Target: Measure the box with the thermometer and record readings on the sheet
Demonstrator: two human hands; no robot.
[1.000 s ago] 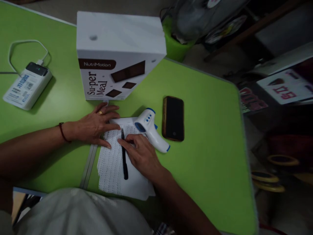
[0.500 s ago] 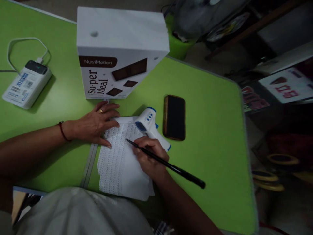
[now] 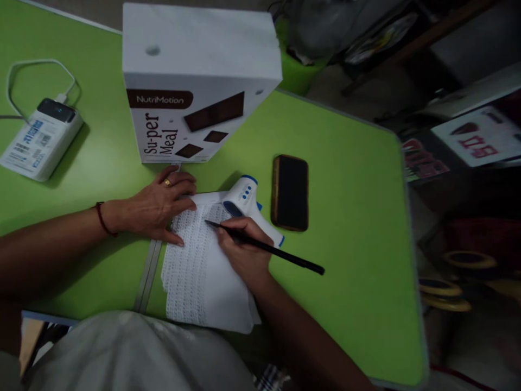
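Sheets of paper (image 3: 228, 282) covered on the left with rows of handwriting lie on the table in front of me. My left hand (image 3: 165, 203) rests with fingers spread on their upper left edge, a ring on one finger. A long black pen (image 3: 280, 252) is gripped in my right hand (image 3: 246, 244), its tip over the written rows. Just beyond that hand, a white and blue infrared thermometer (image 3: 244, 198) lies on the top of the sheets; my right hand partly hides its handle.
A tall white box (image 3: 195, 119) stands behind my left hand. A dark phone (image 3: 290, 193) in a brown case lies right of the thermometer. At the left is a white power bank (image 3: 44, 141) with a cable. The green table (image 3: 350, 260) ends at a rounded right edge.
My right hand has moved slightly up and left across the paper, and the pen's back end has swung upward. My left hand stays in place on the sheets.
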